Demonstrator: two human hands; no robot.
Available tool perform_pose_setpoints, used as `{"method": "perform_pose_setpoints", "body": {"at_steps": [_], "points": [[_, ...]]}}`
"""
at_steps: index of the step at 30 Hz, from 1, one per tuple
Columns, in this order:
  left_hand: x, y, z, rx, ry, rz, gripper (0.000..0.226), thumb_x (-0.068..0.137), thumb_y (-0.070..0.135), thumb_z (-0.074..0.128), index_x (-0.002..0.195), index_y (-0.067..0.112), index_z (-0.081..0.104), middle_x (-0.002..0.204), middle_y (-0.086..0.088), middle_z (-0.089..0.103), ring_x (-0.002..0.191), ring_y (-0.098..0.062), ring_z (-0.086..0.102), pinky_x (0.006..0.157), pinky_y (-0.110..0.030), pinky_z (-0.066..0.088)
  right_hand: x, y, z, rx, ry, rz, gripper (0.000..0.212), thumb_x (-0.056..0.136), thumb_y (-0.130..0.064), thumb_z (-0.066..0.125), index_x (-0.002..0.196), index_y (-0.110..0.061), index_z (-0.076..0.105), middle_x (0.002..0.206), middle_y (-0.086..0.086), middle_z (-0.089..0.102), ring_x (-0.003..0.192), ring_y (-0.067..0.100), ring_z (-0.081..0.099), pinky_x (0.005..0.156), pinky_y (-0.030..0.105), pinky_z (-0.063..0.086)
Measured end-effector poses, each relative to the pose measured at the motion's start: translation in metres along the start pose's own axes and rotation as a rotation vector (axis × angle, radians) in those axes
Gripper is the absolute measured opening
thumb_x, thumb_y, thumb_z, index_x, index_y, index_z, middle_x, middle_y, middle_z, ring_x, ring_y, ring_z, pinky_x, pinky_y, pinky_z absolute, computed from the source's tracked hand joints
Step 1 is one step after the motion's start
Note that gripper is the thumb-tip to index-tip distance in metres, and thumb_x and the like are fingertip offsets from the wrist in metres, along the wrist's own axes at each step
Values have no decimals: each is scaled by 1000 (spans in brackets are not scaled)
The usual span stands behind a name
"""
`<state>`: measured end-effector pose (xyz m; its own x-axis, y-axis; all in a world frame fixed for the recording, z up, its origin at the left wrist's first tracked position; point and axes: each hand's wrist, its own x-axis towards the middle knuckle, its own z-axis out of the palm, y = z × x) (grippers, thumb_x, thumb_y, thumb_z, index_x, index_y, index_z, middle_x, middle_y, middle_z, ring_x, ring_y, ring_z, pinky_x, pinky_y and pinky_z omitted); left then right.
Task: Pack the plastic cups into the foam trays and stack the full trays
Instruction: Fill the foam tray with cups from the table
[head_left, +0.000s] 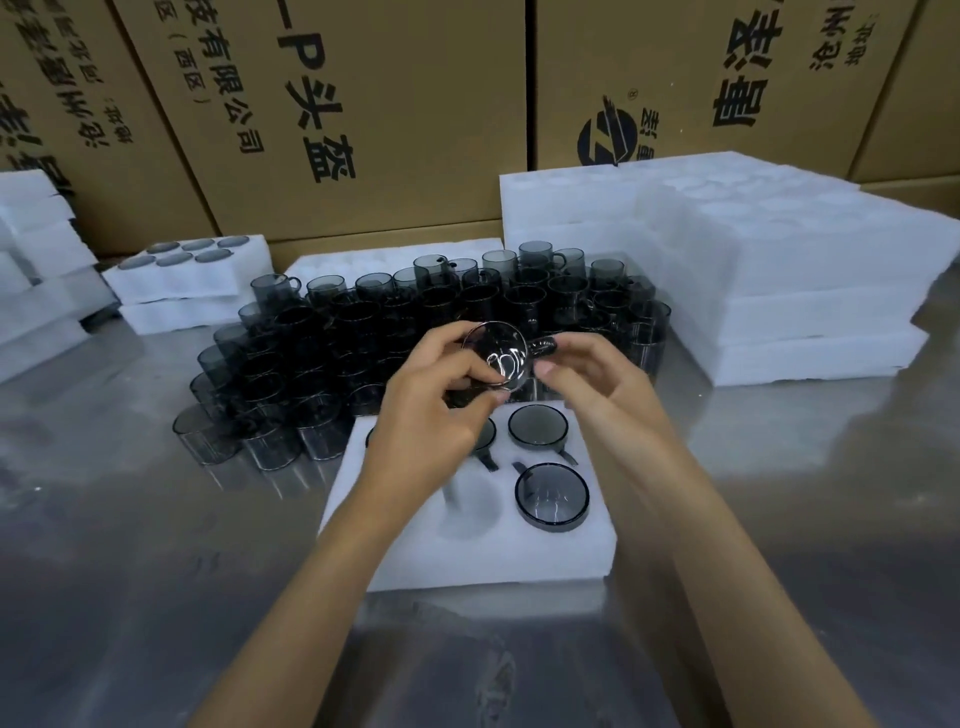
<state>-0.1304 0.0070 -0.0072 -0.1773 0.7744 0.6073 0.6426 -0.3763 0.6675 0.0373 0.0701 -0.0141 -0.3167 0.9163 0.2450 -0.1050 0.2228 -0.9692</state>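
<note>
Only readable stuff is on the cardboard boxes (363, 130) stacked behind the table, all printed sideways in black. The middle box has "有限公司", a small "(西区)" and big "P头盔". The right box (701, 78) has a round black logo (607, 136) with an ® mark, plus large characters too cropped to read.

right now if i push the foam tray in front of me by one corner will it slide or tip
The foam tray would probably slide easily: it looks light and sits flat on a smooth shiny table. It likely won't tip, being low and wide. It may pivot, since the cups sit mostly toward its right side.
</note>
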Motion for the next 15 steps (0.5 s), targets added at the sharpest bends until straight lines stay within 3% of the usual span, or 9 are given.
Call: {"method": "perform_pose_setpoints", "body": {"at_steps": [2,4,6,9,13,15], "points": [[-10,0,0,73,61,61,16,82,10,80,92,15,69,127,10,55,113,-7,60,93,-30,53,-5,-3,9,-8,-49,-47,30,85,-31,75,114,-38,68,109,-6,73,106,8,67,95,32,51],[-15,1,0,102,103,51,37,81,18,82,109,25,59,122,14,53,113,-6,58,90,-28,53,-8,-6,11,-14,-65,-70,35,89,-27,74,120,-41,66,114,-5,72,107,5,67,97,28,50],[-18,3,-2,67,107,12,59,79,27,82,126,35,47,119,17,50,114,-4,55,88,-18,50,-10,-8,11,-21,-97,-68,43,91,-27,73,128,-46,62,120,-9,70,109,-2,65,89,16,50],[-19,5,-3,99,86,59,64,79,35,79,135,29,50,120,12,46,111,-4,55,88,-14,48,-14,-11,15,-16,-134,-41,54,88,-24,77,133,-43,57,117,-17,70,105,-7,65,77,6,49],[-21,8,-11,96,-9,31,66,73,45,83,131,26,57,117,11,48,105,-8,57,87,-21,51,-14,-12,25,46,-38,-31,31,89,-8,72,113,-24,61,100,-5,75,86,8,72,66,19,56],[-21,14,-19,-57,-20,-56,58,74,53,78,124,30,61,113,14,53,105,-9,58,85,-20,51,-13,-12,25,10,-24,-36,19,91,-5,68,104,-19,66,89,-1,77,75,9,72,63,20,55]]}}
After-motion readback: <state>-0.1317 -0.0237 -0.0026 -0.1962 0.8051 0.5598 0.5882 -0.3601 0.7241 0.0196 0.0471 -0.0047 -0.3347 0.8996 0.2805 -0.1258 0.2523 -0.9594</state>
